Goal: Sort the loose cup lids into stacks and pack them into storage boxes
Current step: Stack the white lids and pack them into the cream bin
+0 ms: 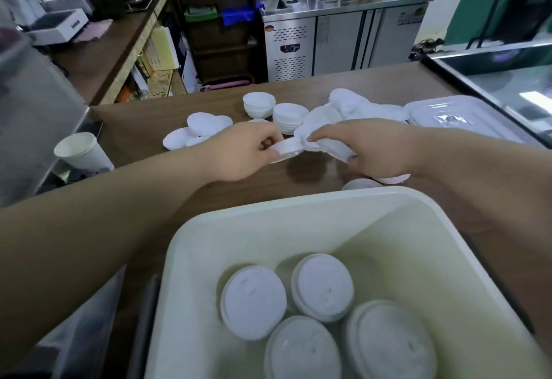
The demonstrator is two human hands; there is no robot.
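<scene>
Head view of a wooden counter (143, 128) during lid sorting. The left hand (248, 154), at centre, has its fingers curled round the edge of a single white lid (285, 150), pinching it just above the counter; the right hand (373, 148), just to the right, grips a bunch of lids (327, 148), fingers laid over the top and thumb underneath; the single lid and the bunch touch between the two hands. Near edge: a cream storage box (298, 202), open, holding four lid stacks (254, 302) set side by side on its floor; one loose lid (361, 184) lies on the counter just beyond the box's far rim, and another (391, 180) shows partly under the right hand. Far of the hands: two upright stacks (258, 105) stand close together; an unsorted heap of lids (358, 107) lies to their right; a few flat lids (206, 125) overlap to their left. Far right: a clear plastic box cover (448, 116) rests on the counter, touching the heap. Left edge: a white paper cup (80, 151) stands upright. Background: a stainless undercounter cabinet (343, 41); dark shelving (221, 35) to its left.
</scene>
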